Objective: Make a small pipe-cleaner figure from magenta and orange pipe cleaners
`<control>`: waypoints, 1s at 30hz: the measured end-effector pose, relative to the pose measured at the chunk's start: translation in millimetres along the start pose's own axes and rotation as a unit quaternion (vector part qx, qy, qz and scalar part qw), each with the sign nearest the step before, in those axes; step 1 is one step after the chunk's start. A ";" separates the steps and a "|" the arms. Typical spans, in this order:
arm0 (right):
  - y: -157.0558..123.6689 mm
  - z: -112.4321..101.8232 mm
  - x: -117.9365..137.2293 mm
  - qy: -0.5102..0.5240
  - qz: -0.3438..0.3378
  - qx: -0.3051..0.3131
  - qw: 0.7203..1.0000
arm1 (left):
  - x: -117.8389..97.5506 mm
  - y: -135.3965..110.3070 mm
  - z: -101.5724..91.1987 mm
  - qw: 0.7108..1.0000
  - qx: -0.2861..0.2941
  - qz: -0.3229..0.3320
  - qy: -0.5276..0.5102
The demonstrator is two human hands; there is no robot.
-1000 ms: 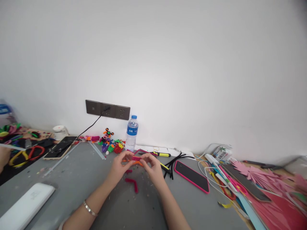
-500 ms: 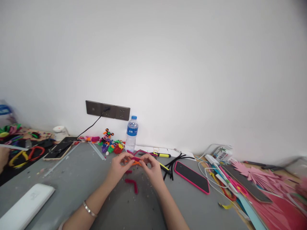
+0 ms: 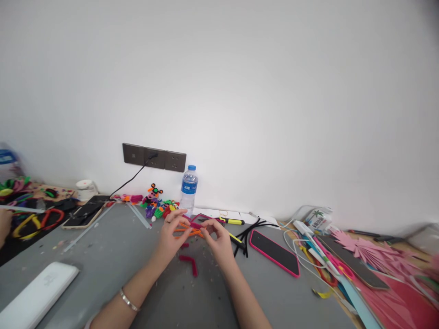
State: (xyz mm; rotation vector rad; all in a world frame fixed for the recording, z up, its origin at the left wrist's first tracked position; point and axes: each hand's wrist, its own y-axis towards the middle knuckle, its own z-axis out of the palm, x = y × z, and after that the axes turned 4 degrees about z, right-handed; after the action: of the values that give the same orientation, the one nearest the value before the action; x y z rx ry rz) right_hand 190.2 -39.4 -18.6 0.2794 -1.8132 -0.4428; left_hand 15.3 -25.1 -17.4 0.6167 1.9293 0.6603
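Observation:
My left hand [image 3: 172, 235] and my right hand [image 3: 216, 238] meet over the grey table [image 3: 113, 256], both pinching a pink pipe cleaner [image 3: 196, 225] held between their fingertips. Orange pipe cleaners [image 3: 187, 232] lie just under the hands. A bent red pipe cleaner piece [image 3: 190, 262] rests on the table below them, with a shorter bit beside it. A bracelet sits on my left wrist.
A water bottle [image 3: 188, 189] and small pipe-cleaner figures [image 3: 158, 206] stand by the wall sockets. A pink-cased phone [image 3: 273, 252], black pipe cleaners [image 3: 249, 230], cables and pink paper lie right. A white box [image 3: 36, 294], another phone [image 3: 84, 212] and another person's hand [image 3: 4, 224] are left.
My left hand's fingers have lifted and spread a little over the pink pipe cleaner; both hands stay in the same spot.

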 end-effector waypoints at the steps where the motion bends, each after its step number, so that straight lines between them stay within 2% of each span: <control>1: -0.1 0.1 0.6 -0.006 -0.006 -0.001 1.000 | 0.7 0.0 -0.2 1.000 -0.003 0.013 0.019; 15: -1.6 3.5 -0.1 -0.020 -0.045 0.024 0.999 | 4.9 -3.5 1.0 0.991 -0.009 0.082 0.104; 30: -3.7 7.3 -5.3 0.051 0.026 0.046 0.997 | 4.5 -4.7 2.0 0.990 0.026 0.099 0.098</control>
State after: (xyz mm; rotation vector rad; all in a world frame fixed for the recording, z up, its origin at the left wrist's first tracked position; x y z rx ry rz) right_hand 184.6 -39.4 -26.5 0.3121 -1.7393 -0.3041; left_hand 14.7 -25.2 -24.2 0.8099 2.0905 0.8227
